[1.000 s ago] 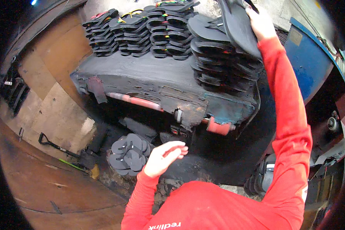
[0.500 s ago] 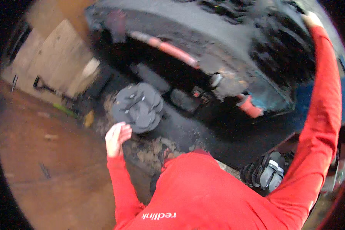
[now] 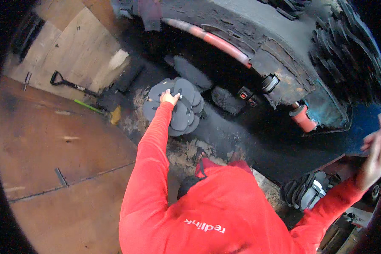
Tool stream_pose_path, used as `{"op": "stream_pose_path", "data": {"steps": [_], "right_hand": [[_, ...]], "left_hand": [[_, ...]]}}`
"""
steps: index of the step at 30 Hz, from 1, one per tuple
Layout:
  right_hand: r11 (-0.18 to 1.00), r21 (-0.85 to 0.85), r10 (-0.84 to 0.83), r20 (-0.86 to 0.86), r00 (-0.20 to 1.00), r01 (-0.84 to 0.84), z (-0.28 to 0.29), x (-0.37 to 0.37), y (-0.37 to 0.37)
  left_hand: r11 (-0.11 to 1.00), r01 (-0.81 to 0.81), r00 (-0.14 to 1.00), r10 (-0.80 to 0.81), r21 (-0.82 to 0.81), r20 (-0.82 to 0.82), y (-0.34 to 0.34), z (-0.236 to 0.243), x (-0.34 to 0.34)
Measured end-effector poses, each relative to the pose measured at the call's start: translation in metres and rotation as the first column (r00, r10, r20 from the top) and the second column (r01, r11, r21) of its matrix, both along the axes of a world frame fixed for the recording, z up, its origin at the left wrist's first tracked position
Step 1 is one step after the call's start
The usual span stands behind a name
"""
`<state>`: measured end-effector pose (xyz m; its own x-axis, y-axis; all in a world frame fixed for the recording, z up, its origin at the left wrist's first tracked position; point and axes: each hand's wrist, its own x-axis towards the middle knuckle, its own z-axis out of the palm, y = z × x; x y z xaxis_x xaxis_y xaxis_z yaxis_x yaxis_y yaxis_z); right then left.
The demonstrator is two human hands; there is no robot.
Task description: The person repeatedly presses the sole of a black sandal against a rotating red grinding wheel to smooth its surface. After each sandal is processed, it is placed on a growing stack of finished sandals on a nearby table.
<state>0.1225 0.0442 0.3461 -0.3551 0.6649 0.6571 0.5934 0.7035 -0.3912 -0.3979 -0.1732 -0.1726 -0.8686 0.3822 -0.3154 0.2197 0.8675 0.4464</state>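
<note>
Grey flip-flops lie fanned out in a round pile [image 3: 184,120] left of the middle, their dark straps on top. At the pile's upper part, my left hand [image 3: 169,98] has its fingers closed on the top flip-flop [image 3: 183,91], near its strap. My right hand [image 3: 373,160] is raised at the far right edge, smeared by motion, with fingers stretched out and nothing seen in them. Below and left of it stands a bunch of dark flip-flops [image 3: 294,192] with a light grey one [image 3: 313,194] on its side.
A dusty black machine with a curved red bar [image 3: 226,47] and a red cylinder [image 3: 302,118] fills the upper right. Switches [image 3: 246,96] sit below the bar. Dark soles [image 3: 347,53] stand packed on top. A black-handled tool [image 3: 72,84] leans against boards at left, near brown panels [image 3: 63,139].
My left hand has reached forward from beside the pile onto the top flip-flop. My right hand has come down from the packed soles at the upper right. The view has shifted.
</note>
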Motion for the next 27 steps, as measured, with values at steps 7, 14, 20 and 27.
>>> {"op": "stream_pose_path", "data": {"steps": [7,14,20,27], "right_hand": [[0.684,-0.714,0.117,0.308,0.944,0.148,-0.177,0.081,-0.038],[0.199,-0.977,0.034,-0.065,0.997,-0.071,-0.317,0.080,-0.081],[0.457,-0.865,0.510,0.063,0.858,-0.208,-0.360,0.053,-0.088],[0.384,-0.914,0.390,0.291,0.874,0.133,-0.387,0.118,-0.106]], "left_hand": [[0.973,0.006,0.988,0.030,-0.230,0.149,0.068,0.027,-0.020],[0.982,0.188,0.982,-0.189,-0.034,-0.028,0.043,0.023,0.010],[0.989,0.057,0.996,-0.066,-0.133,-0.065,0.042,0.016,-0.007],[0.971,0.167,0.982,-0.179,-0.173,-0.054,0.075,0.016,-0.019]]}}
